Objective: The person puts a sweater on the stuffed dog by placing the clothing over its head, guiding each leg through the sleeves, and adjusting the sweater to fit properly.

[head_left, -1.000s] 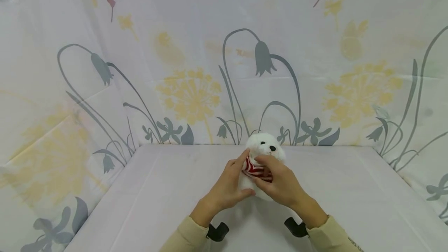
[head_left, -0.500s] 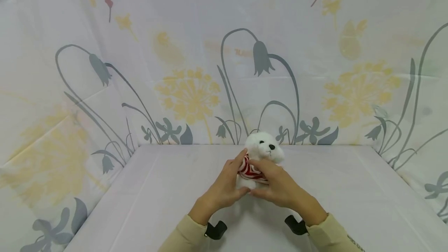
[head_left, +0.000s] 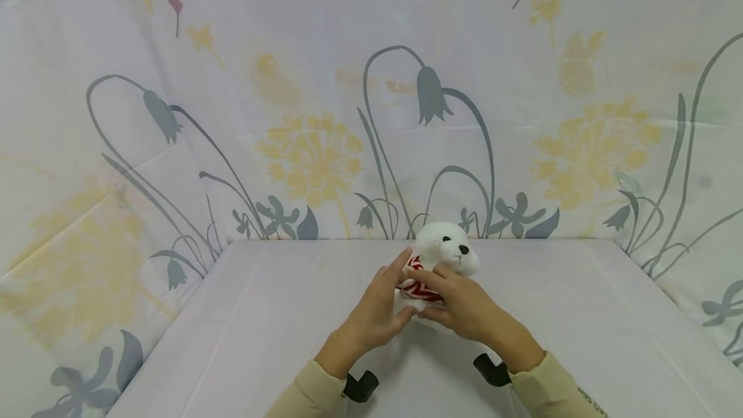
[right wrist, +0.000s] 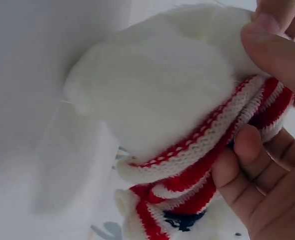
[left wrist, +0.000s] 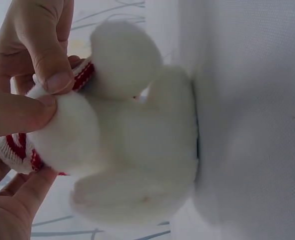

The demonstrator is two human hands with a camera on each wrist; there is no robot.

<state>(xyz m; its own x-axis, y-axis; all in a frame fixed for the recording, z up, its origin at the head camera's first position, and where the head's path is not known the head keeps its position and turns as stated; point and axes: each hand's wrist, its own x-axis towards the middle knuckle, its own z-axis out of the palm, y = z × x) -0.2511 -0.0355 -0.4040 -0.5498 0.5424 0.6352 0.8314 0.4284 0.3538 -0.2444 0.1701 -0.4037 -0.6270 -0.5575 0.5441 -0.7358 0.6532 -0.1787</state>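
A white plush dog sits upright on the table, its head turned to the right. It wears a red-and-white striped knitted sweater with a dark blue patch, bunched up above its round lower body. My left hand holds the dog's left-hand side, thumb at the front and fingers around the sweater. From the other side my right hand grips the sweater, its curled fingers against the knit. Both thumbs nearly meet on the white fur in the left wrist view. My hands hide part of the dog's body.
The white table backs onto a cloth printed with flowers. Beneath the wrists show a black strap piece on the left and another black piece on the right.
The dog's head has tipped and turned slightly to the right. My right hand has shifted lower on the sweater over the last second, while the left hand has stayed nearly in place.
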